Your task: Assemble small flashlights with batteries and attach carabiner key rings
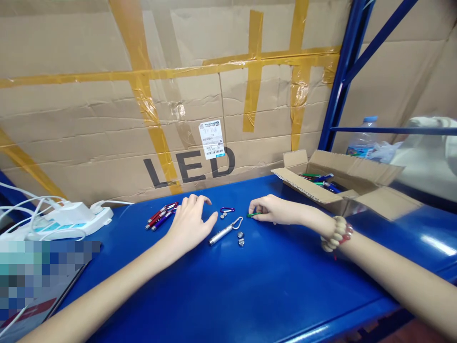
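My left hand (191,221) hovers over the blue tabletop with its fingers apart, holding nothing. Beside its fingertips lie several small red and purple penlights (157,218), partly covered by the hand. My right hand (276,209) has its fingers pinched on a thin green carabiner (254,215), mostly hidden, low over the table. Between the hands rests a silver penlight (220,235) with a silver carabiner (237,222) at its far end. A purple carabiner (227,209) lies behind it. Small button cells (223,216) and more silver round pieces (241,238) are close by.
An opened cardboard box (324,190) with coloured penlights stands at the back right. White power strip and cables (78,221) occupy the left. A large taped carton (178,119) backs the table. The blue rack post (337,85) and a plastic bottle (362,138) are at right.
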